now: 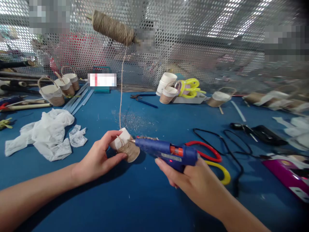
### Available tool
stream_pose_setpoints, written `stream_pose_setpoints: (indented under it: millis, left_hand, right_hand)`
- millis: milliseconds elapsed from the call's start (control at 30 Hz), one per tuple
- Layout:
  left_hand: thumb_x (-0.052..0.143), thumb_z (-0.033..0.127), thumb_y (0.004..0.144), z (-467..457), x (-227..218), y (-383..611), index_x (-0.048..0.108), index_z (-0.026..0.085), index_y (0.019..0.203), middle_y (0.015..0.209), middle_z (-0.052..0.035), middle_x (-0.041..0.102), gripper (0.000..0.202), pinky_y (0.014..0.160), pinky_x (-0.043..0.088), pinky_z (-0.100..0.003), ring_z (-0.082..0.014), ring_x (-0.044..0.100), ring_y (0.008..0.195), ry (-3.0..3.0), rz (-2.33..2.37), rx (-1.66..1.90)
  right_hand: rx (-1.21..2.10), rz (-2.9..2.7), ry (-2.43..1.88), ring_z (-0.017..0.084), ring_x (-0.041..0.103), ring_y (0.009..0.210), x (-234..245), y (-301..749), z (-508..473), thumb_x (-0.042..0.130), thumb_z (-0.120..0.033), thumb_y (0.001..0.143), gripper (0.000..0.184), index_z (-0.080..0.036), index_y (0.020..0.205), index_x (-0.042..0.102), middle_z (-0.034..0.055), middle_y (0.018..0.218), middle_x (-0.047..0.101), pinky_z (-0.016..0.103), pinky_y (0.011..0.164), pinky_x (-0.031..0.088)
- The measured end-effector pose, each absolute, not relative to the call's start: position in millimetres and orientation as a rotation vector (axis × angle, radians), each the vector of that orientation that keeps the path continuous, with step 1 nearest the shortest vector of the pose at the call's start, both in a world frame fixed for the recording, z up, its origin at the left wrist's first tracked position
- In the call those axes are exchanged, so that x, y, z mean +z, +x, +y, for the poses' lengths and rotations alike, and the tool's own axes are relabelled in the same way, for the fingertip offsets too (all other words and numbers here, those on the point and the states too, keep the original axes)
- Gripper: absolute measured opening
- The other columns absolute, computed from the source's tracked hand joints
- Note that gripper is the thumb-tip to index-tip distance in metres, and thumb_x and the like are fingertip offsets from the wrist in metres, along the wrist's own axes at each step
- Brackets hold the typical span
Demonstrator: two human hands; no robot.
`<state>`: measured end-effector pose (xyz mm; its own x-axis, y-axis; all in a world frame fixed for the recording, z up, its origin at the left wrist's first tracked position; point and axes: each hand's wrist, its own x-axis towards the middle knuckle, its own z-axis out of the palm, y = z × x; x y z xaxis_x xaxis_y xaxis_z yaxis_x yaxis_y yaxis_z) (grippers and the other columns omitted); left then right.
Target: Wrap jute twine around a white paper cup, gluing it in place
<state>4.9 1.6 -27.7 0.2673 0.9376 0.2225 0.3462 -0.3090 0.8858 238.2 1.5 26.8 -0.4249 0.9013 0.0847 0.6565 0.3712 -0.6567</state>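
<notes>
My left hand (103,154) grips a small white paper cup (129,151) lying on its side, partly wrapped in brown twine. From the cup a strand of twine (121,87) runs up to a large spool (111,27) hung on the perforated metal panel. Fingers of my right hand (185,177) are wrapped round the handle of a blue hot glue gun (164,149). Its nozzle points left and is right at the cup's wrapped side; whether it touches, I cannot tell. A small red light glows on the gun.
White lace (50,133) lies at left, near twine-wrapped cups with handles (51,93). Behind are pliers (145,99), stacked white cups (166,82) and yellow tubing (190,87). Scissors with red and yellow handles (225,174) and a black cord (227,148) lie at right, beside a purple box (285,177).
</notes>
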Motion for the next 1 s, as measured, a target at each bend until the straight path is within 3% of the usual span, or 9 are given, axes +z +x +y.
stream_pose_setpoints:
  millis: [367,633,800,900,1000]
  left_hand:
    - [0.059,0.02,0.077,1,-26,6,0.04,0.019,0.113,0.09,-0.0031,0.063,0.041,0.07,0.049,-0.024,-0.0142,0.061,0.077,1.834,1.197,1.048]
    - [0.059,0.021,0.077,0,-25,6,0.04,0.019,0.113,0.089,-0.0032,0.063,0.041,0.067,0.048,-0.026,-0.0146,0.061,0.075,1.863,1.254,1.022]
    - [0.06,0.023,0.077,1,-25,6,0.04,0.017,0.113,0.089,-0.0044,0.063,0.042,0.07,0.049,-0.028,-0.0161,0.061,0.076,1.874,1.264,1.015]
    - [0.06,0.023,0.077,1,-25,6,0.04,0.016,0.113,0.09,-0.005,0.063,0.042,0.073,0.049,-0.029,-0.0162,0.061,0.078,1.882,1.268,1.02]
    - [0.06,0.022,0.076,2,-25,7,0.04,0.017,0.112,0.091,-0.005,0.063,0.041,0.074,0.049,-0.029,-0.016,0.061,0.08,1.901,1.251,1.023]
  right_hand:
    - [0.965,-2.015,-1.604,0.01,0.05,0.037,24,235,12,0.052,-0.039,0.076,0.036,-0.022,0.046,0.041,-0.0037,0.038,0.047,0.023,0.046,0.047]
    - [1.075,-1.962,-1.632,0.009,0.048,0.035,23,235,18,0.052,-0.04,0.077,0.032,-0.018,0.053,0.049,-0.0034,0.038,0.048,0.023,0.042,0.044]
    - [1.14,-1.985,-1.46,0.009,0.048,0.036,21,238,27,0.052,-0.039,0.079,0.026,-0.016,0.068,0.055,-0.004,0.041,0.05,0.022,0.041,0.042]
    - [1.124,-1.854,-1.448,0.011,0.053,0.043,20,243,39,0.052,-0.042,0.079,0.027,-0.016,0.075,0.056,-0.0014,0.051,0.057,0.024,0.046,0.044]
    - [0.792,-1.822,-1.599,0.017,0.06,0.064,21,249,60,0.054,-0.046,0.077,0.03,-0.016,0.078,0.057,0.0047,0.072,0.064,0.028,0.056,0.045]
